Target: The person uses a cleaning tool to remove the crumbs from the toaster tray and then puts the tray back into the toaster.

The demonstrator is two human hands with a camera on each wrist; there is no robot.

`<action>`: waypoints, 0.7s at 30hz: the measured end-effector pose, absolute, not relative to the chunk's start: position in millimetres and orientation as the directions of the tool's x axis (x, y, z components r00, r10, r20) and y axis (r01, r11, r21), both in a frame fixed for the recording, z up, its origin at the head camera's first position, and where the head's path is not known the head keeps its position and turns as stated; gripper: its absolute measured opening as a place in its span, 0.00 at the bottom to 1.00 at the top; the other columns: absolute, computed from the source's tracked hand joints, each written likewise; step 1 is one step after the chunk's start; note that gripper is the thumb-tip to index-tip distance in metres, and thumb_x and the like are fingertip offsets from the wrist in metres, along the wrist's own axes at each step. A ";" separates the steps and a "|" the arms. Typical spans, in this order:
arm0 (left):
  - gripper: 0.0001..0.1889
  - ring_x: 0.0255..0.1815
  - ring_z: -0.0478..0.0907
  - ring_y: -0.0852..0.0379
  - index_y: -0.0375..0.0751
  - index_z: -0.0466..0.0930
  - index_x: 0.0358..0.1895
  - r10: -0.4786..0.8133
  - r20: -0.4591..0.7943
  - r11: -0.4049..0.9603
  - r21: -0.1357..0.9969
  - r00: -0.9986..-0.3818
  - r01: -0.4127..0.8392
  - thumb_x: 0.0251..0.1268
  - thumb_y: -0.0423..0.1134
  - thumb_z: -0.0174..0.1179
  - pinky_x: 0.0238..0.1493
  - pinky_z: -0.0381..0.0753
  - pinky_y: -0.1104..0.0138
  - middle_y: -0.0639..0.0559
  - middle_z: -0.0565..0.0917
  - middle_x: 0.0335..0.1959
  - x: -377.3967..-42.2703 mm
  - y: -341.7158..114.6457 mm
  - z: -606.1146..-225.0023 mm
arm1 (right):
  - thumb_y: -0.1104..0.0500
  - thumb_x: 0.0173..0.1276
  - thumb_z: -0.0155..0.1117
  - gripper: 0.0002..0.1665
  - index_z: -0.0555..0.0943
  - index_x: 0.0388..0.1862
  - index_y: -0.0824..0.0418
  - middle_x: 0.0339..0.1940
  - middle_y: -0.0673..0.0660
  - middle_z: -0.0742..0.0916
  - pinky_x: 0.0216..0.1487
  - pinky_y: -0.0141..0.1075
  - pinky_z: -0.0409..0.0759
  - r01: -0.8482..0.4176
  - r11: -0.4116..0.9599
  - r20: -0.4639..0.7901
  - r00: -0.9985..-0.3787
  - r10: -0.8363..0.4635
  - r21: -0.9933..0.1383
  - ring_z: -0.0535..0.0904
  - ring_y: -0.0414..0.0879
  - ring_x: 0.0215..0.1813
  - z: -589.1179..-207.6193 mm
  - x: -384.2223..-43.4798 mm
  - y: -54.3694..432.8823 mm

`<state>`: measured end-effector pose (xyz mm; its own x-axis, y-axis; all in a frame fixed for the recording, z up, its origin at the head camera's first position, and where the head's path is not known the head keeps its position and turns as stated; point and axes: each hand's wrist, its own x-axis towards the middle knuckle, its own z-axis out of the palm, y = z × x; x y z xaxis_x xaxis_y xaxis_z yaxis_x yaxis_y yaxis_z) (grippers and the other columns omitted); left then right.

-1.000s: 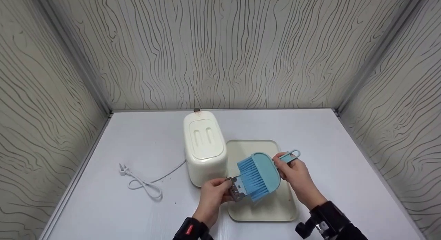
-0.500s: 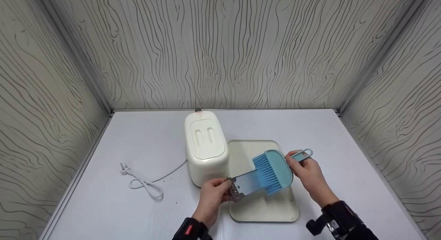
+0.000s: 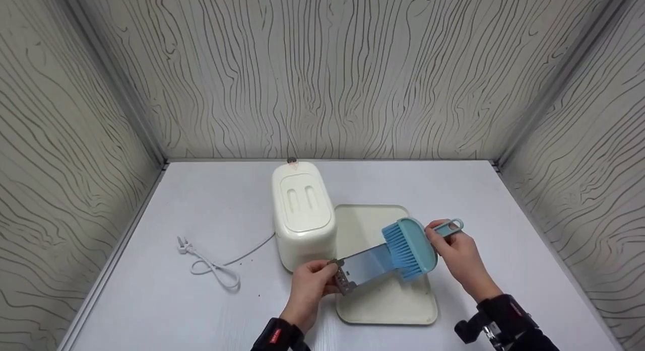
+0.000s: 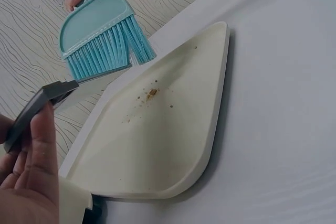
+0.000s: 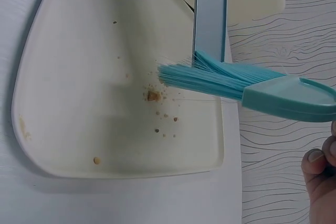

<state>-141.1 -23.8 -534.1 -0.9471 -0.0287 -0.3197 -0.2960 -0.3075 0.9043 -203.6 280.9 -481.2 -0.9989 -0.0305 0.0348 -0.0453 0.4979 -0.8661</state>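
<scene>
My left hand (image 3: 308, 290) pinches the dark end of a metal crumb tray (image 3: 367, 266), holding it tilted above a cream serving tray (image 3: 352, 308). My right hand (image 3: 461, 258) grips the handle of a light-blue hand brush (image 3: 417, 244). Its bristles (image 5: 205, 80) lie across the crumb tray's far end. Below, crumbs (image 4: 152, 93) are scattered on the serving tray, with one larger brown piece (image 5: 153, 96) among them. A white toaster (image 3: 305, 210) stands just behind my left hand, its lid-like top in place.
The toaster's white cord and plug (image 3: 216, 268) lie looped on the table (image 3: 227, 190) to the left. A few dark specks dot the table near the cord. Wood-patterned panels (image 3: 322, 74) enclose the table at the back and both sides.
The brush has moved right along the crumb tray, from near its dark end to its far end, baring the metal surface. My left hand and the crumb tray have hardly moved.
</scene>
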 end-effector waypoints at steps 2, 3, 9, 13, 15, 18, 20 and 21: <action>0.11 0.25 0.83 0.58 0.29 0.84 0.45 -0.029 -0.319 -0.309 0.904 -0.947 -0.295 0.65 0.34 0.64 0.34 0.87 0.64 0.47 0.85 0.32 -141.1 -23.3 -534.3 | 0.44 0.79 0.58 0.23 0.78 0.57 0.61 0.35 0.56 0.79 0.35 0.34 0.75 -0.044 0.498 0.036 -0.999 -0.026 -0.866 0.74 0.45 0.36 -481.9 -203.6 281.4; 0.11 0.25 0.83 0.57 0.29 0.84 0.45 -0.030 -0.319 -0.310 0.904 -0.947 -0.295 0.65 0.34 0.64 0.34 0.87 0.64 0.47 0.85 0.32 -141.1 -23.1 -534.4 | 0.44 0.79 0.58 0.23 0.78 0.57 0.61 0.35 0.56 0.79 0.35 0.34 0.75 -0.042 0.498 0.035 -0.999 -0.024 -0.866 0.74 0.45 0.36 -482.1 -203.5 281.6; 0.11 0.25 0.84 0.57 0.29 0.84 0.45 -0.030 -0.323 -0.313 0.902 -0.946 -0.298 0.65 0.34 0.64 0.34 0.87 0.64 0.46 0.86 0.32 -140.9 -22.3 -534.3 | 0.44 0.78 0.58 0.23 0.78 0.57 0.61 0.36 0.56 0.79 0.36 0.35 0.76 -0.031 0.494 0.027 -1.000 -0.014 -0.869 0.74 0.45 0.36 -482.5 -202.2 282.6; 0.11 0.24 0.83 0.57 0.29 0.84 0.45 -0.040 -0.326 -0.314 0.902 -0.945 -0.297 0.64 0.34 0.65 0.33 0.87 0.64 0.46 0.86 0.31 -140.9 -21.6 -534.7 | 0.44 0.78 0.58 0.24 0.78 0.58 0.61 0.36 0.56 0.80 0.37 0.33 0.77 -0.035 0.473 0.033 -0.999 -0.012 -0.881 0.75 0.45 0.38 -481.6 -201.5 282.7; 0.11 0.24 0.83 0.57 0.29 0.84 0.45 -0.044 -0.327 -0.316 0.901 -0.944 -0.297 0.64 0.34 0.65 0.33 0.87 0.64 0.47 0.86 0.30 -140.9 -21.1 -534.7 | 0.44 0.78 0.59 0.24 0.78 0.58 0.62 0.36 0.55 0.79 0.39 0.32 0.78 -0.035 0.441 0.041 -0.999 0.004 -0.897 0.75 0.44 0.37 -480.6 -201.4 282.7; 0.10 0.23 0.83 0.58 0.29 0.84 0.43 -0.049 -0.328 -0.316 0.901 -0.943 -0.297 0.64 0.34 0.65 0.32 0.87 0.64 0.48 0.85 0.29 -141.2 -20.0 -533.8 | 0.47 0.78 0.60 0.23 0.77 0.57 0.64 0.32 0.54 0.79 0.37 0.31 0.78 -0.037 0.362 0.061 -0.997 0.055 -0.931 0.74 0.43 0.34 -476.9 -201.5 281.6; 0.10 0.23 0.83 0.58 0.29 0.84 0.43 -0.050 -0.332 -0.313 0.901 -0.942 -0.300 0.63 0.34 0.65 0.32 0.87 0.64 0.48 0.85 0.28 -141.3 -19.5 -533.0 | 0.49 0.77 0.61 0.21 0.77 0.56 0.64 0.30 0.52 0.78 0.32 0.31 0.76 -0.039 0.300 0.073 -0.992 0.104 -0.953 0.73 0.42 0.31 -473.7 -202.1 279.8; 0.10 0.23 0.82 0.58 0.29 0.84 0.43 -0.052 -0.334 -0.310 0.901 -0.941 -0.303 0.63 0.34 0.65 0.32 0.87 0.64 0.48 0.85 0.28 -141.3 -19.2 -532.6 | 0.50 0.77 0.61 0.20 0.77 0.56 0.65 0.28 0.52 0.78 0.30 0.31 0.74 -0.042 0.272 0.078 -0.989 0.125 -0.961 0.72 0.42 0.29 -472.0 -202.6 278.5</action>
<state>-141.3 -19.2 -532.6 -0.9412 -0.0517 -0.3339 -0.3026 -0.3103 0.9012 -202.6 278.5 -472.0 -0.9891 0.1248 0.0785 -0.0419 0.2725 -0.9612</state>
